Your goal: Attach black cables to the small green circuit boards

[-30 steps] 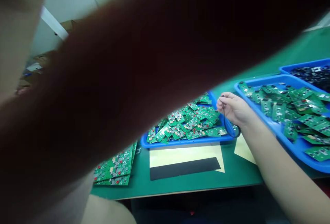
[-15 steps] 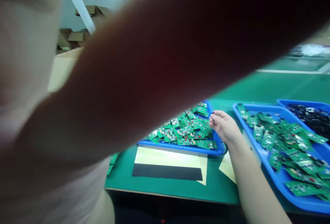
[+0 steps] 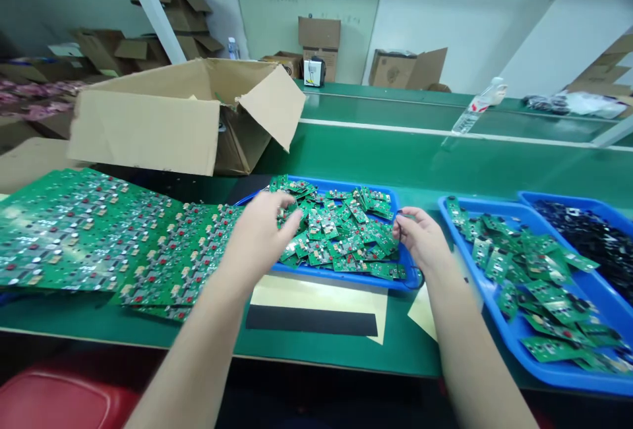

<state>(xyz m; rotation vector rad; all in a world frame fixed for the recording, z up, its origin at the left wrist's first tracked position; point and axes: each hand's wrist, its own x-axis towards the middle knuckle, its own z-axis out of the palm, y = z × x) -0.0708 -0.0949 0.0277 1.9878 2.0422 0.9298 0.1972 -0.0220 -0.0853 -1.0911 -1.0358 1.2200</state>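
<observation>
My left hand (image 3: 262,231) hovers at the left side of a blue tray (image 3: 346,277), thumb and fingers apart, with nothing visible in it. That tray holds a heap of small green circuit boards (image 3: 346,241). At its right edge, my right hand (image 3: 422,238) pinches a thin black cable (image 3: 399,226) between thumb and fingers. Part of the cable is hidden by the palm, and a dark loop shows below near the wrist. Large unsplit circuit board panels (image 3: 89,238) lie stacked left of my left forearm.
On the right stands a second blue tray (image 3: 524,350) of boards, beside another tray of black parts (image 3: 588,231). A black strip (image 3: 311,320) lies on pale paper (image 3: 316,290) in front. Behind are an open carton (image 3: 148,129) and a tilted bottle (image 3: 477,109). A red stool (image 3: 59,399) stands lower left.
The blurred arm that covered much of the view has gone. My left hand now shows over the left side of the tray. My right hand keeps its pinch in about the same place.
</observation>
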